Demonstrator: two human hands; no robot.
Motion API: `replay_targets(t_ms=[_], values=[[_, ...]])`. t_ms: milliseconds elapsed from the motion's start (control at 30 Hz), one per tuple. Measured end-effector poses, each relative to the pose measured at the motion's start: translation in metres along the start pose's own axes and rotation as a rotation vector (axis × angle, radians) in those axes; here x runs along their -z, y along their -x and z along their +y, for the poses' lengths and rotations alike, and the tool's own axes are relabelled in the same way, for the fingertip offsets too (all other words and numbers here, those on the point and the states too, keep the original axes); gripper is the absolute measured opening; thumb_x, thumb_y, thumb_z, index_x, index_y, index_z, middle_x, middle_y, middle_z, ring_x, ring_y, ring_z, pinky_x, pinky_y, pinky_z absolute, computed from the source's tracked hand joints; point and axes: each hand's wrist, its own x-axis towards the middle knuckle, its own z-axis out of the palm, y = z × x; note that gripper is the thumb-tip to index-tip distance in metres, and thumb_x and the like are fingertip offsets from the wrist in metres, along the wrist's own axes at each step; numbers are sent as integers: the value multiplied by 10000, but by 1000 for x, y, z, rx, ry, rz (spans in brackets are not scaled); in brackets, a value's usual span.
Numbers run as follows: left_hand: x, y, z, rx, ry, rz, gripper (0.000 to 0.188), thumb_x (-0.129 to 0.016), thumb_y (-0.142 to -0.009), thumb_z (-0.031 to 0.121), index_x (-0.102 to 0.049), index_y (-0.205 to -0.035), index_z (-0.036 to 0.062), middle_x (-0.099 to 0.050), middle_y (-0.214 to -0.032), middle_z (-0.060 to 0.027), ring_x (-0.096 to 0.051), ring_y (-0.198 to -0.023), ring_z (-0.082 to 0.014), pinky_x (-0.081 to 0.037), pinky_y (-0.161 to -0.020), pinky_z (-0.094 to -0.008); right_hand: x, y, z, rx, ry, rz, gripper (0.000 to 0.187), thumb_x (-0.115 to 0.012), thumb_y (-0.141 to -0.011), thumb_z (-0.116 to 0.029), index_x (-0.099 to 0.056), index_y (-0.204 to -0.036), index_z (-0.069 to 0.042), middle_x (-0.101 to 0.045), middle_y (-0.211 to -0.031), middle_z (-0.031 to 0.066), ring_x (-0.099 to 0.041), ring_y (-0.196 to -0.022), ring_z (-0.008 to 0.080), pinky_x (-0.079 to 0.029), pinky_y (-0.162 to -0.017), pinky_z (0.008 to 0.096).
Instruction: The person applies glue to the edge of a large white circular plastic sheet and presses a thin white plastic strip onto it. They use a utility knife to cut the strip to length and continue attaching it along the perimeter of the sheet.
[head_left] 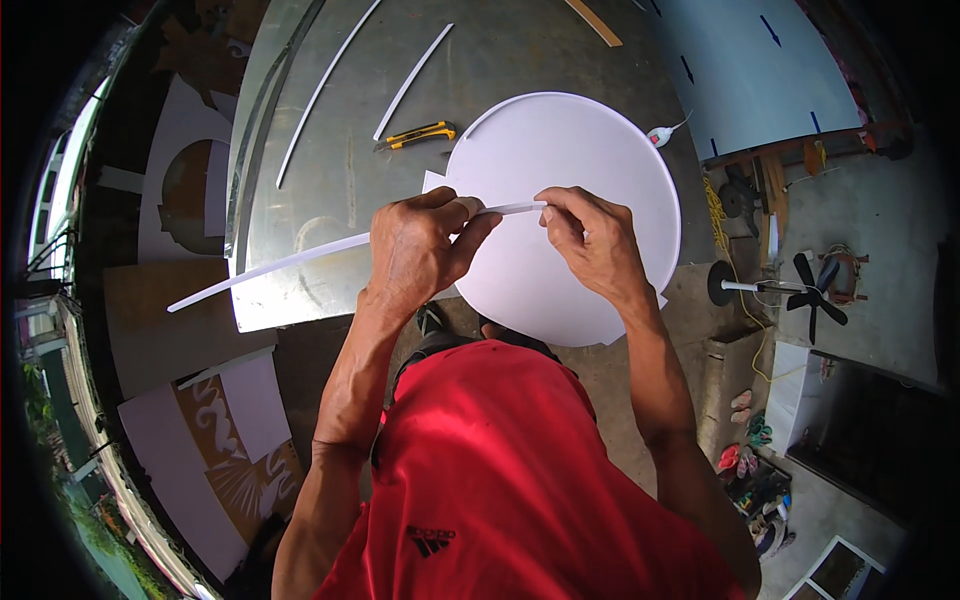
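A long, narrow white strip [275, 266] runs through my left hand [425, 235], its free end reaching out past the table's left side. Thumb and fingers of that hand pinch it. My right hand [590, 235] pinches the strip's other end between thumb and fingertips. The short stretch between both hands bows slightly. Beneath them lies a large round white panel [570, 290] with a thin raised rim along its far edge; part of it sticks out over the near table edge. A yellow and black utility knife [418, 135] rests just beyond my left hand.
Two more white strips, a longer one [318, 100] and a shorter one [412, 82], lie on the metal-topped table [330, 215]. A glue bottle [662, 135] stands right of the panel. A standing fan [812, 290], shoes and a yellow cord [757, 335] are on the right.
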Motion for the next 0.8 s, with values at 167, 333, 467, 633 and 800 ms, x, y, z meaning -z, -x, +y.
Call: replay_targets(t_ms=[167,333,467,633,800], values=[[-5,1,-3,-19,-15,33,200,-858,-858,268,-813,-881,74,-662,-674,-20,-616,-509,-231,-467,-485,-379,-1,0,6,7,23,-2,138,-695,-963,-2,-715,-1099,11,-728,-811,72,-642,-640,112,-519,-595,283],[-5,-1,2,-15,-31,6,177,-882,-830,198,-811,-883,45,-694,-696,-51,-660,-547,-216,-479,-496,-355,1,0,5,5,14,-2,127,-703,-910,51,-659,-1024,17,-688,-795,130,-683,-648,230,-514,-580,360],[-10,2,-2,-38,-49,59,208,-854,-865,290,-809,-865,88,-642,-656,-7,-611,-505,-223,-456,-473,-374,0,0,3,21,51,7,104,-697,-917,46,-635,-990,5,-677,-777,128,-675,-632,247,-522,-579,365],[-16,5,10,-7,-39,94,194,-863,-854,268,-802,-851,85,-624,-634,-6,-602,-495,-221,-444,-462,-367,-4,7,5,32,95,80,126,-697,-913,52,-607,-983,-2,-651,-746,124,-665,-615,256,-530,-572,367],[-23,9,13,25,-44,100,165,-874,-841,218,-805,-859,69,-650,-649,-27,-627,-510,-214,-457,-472,-358,-19,16,12,62,167,173,167,-716,-897,53,-589,-993,3,-635,-738,119,-655,-603,257,-525,-559,366]])
